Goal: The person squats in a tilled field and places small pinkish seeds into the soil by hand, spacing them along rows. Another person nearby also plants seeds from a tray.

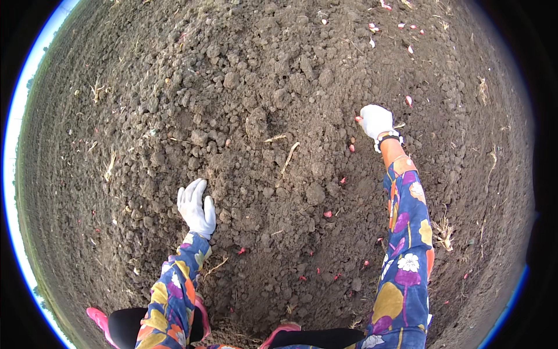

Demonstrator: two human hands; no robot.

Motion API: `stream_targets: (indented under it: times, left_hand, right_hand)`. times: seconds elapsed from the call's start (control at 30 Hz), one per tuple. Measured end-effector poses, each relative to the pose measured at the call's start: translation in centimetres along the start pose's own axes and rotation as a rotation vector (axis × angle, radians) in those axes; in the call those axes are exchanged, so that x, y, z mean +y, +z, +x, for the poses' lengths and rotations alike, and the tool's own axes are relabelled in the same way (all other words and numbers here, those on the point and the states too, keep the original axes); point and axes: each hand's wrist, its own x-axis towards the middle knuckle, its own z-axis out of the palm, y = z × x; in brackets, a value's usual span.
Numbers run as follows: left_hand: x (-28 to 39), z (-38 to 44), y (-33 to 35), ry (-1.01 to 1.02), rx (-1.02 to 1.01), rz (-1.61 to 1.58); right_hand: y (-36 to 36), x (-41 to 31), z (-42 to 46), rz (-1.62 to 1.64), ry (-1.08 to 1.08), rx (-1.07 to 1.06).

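Tilled brown soil (261, 183) fills the ground before me. My right hand (376, 121), in a white glove, is at the soil on the upper right, its fingers closed on a small pinkish-red clove (358, 118). Just below it lies another reddish clove (352, 148). My left hand (197, 208), also gloved in white, rests on the clods at the lower left, fingers apart and holding nothing. Between my arms a pink clove (328, 213) lies on the soil. More pale and pink cloves (409, 100) are scattered above and beside my right hand.
Dry root stubble (444, 231) lies right of my right sleeve, and a dry stalk (290, 156) lies between my hands. Earth clods (314, 193) cover the ground. Pink footwear (99, 322) and dark-clad knees show at the bottom edge.
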Motion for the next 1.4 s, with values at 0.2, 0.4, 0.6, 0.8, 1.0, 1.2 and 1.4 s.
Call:
stream_targets:
  times: [0.2,0.4,0.6,0.8,1.0,1.2,1.4]
  left_hand:
    - [0.7,0.4,0.2,-0.036,-0.018,-0.008]
    - [-0.8,-0.3,-0.5,-0.046,-0.030,0.001]
    - [0.1,0.5,-0.9,-0.032,-0.060,-0.050]
    - [-0.6,-0.4,-2.0,-0.060,-0.068,-0.094]
    - [-0.8,0.0,-1.8,0.007,0.012,-0.120]
    - [-0.9,0.0,-1.6,-0.052,0.073,-0.072]
    - [0.9,-0.1,0.2,-0.139,0.052,-0.144]
  right_hand:
    - [1.7,-0.1,2.2,-0.136,-0.003,0.095]
    - [1.6,-2.0,2.9,-0.150,-0.034,0.045]
    - [10.1,3.6,4.8,0.113,0.105,0.343]
    - [3.9,-1.7,-2.6,0.092,0.140,0.275]
    - [-3.2,-10.3,-19.6,0.454,-0.217,0.516]
    - [-6.6,-10.8,-34.7,0.332,-0.108,0.311]
    - [-10.3,-5.5,-54.3,0.461,0.512,0.349]
